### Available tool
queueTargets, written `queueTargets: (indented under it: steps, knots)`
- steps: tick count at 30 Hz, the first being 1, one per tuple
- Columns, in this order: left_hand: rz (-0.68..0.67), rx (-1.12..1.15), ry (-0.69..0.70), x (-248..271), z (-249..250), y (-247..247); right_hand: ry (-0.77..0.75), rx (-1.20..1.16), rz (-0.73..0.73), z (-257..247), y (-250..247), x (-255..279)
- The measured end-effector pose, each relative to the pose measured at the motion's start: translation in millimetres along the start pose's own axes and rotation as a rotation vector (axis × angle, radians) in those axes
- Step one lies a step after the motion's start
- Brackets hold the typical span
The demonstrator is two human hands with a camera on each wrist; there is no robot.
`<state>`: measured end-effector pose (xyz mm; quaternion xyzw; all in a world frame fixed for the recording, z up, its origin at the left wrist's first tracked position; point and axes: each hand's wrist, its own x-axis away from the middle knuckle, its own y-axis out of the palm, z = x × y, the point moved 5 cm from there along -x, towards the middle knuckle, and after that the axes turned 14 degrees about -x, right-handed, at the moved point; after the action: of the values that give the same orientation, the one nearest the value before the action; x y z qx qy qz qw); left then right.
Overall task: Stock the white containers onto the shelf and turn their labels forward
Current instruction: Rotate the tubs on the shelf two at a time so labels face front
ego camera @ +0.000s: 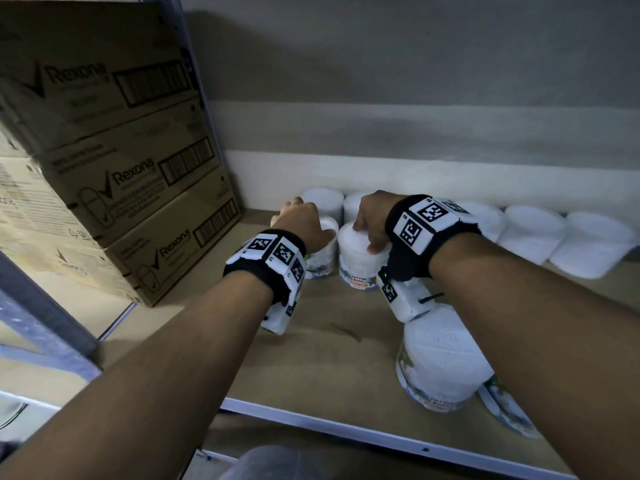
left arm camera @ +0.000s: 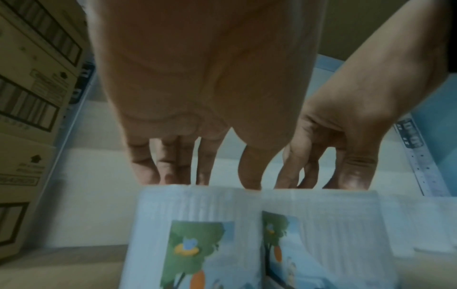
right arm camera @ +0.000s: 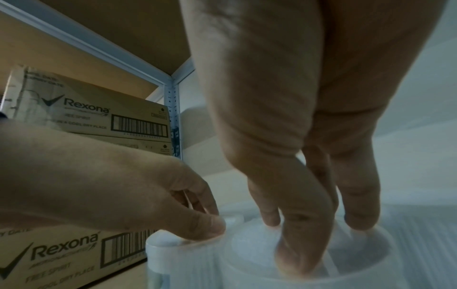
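Two white cotton-bud containers stand side by side in the middle of the shelf [ego camera: 311, 358]. My left hand [ego camera: 304, 221] grips the left container [ego camera: 325, 256] from above, fingertips [left arm camera: 173, 176] on its lid; its tree picture [left arm camera: 195, 252] faces the wrist camera. My right hand [ego camera: 367, 230] grips the right container [ego camera: 358, 263] by its lid [right arm camera: 247, 246], thumb at the front and fingers behind. The "COTTON BUDS" label on that container faces forward. More white containers [ego camera: 533, 232] line the back wall. Another container [ego camera: 440, 362] stands at the front right.
Stacked Rexona cardboard boxes [ego camera: 138, 188] fill the shelf's left side, close to my left hand. A grey shelf upright [ego camera: 41, 323] stands at the near left. One more container [ego camera: 505, 407] sits partly under my right forearm near the white front edge [ego camera: 346, 429].
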<state>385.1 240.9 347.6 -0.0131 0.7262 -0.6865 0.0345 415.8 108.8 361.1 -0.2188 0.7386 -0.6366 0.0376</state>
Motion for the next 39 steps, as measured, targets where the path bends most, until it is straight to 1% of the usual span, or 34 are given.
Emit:
queueTargets:
  steps: [4,7,10,12,15,16,18,20,23,29,33,39]
  knots:
    - [-0.098,-0.044,0.083,-0.5,-0.5,-3.5,0.007,-0.032,-0.008,-0.4,-0.8,0.4]
    - [-0.137,-0.070,0.163,3.0,-1.2,-9.0,0.008,-0.036,-0.013,1.0,0.0,-0.2]
    - [-0.167,-0.011,0.214,5.0,-3.3,-12.7,0.005,-0.035,-0.006,0.6,0.1,-0.3]
    - [-0.132,0.073,0.201,5.4,-3.9,-15.2,0.003,-0.035,-0.011,0.5,0.1,-0.3]
    - [0.026,0.178,0.080,2.5,-5.7,-16.6,0.007,-0.040,-0.014,0.2,-0.3,-0.2]
    - [0.047,0.180,0.041,1.6,-5.6,-14.4,0.008,-0.039,-0.008,0.3,-0.2,-0.9]
    - [0.017,0.126,-0.003,1.0,-3.4,-6.5,0.008,-0.032,-0.005,0.1,0.0,-1.1]
    - [-0.012,0.049,-0.012,0.5,-1.4,-0.4,0.001,-0.015,-0.005,-0.4,-0.2,0.0]
    - [-0.021,0.009,0.006,-0.7,-0.9,2.3,0.012,-0.008,-0.015,-0.2,-1.0,0.6]
    - [-0.052,0.081,0.097,0.5,-5.4,-0.1,0.002,-0.006,-0.001,-0.9,3.1,-9.6]
    - [-0.064,0.110,0.163,1.9,-9.7,-3.0,0.003,-0.013,-0.015,-3.7,0.2,-4.9]
    - [-0.083,0.066,0.196,0.6,-8.6,-3.2,0.000,0.000,-0.007,-4.2,0.0,-4.0]
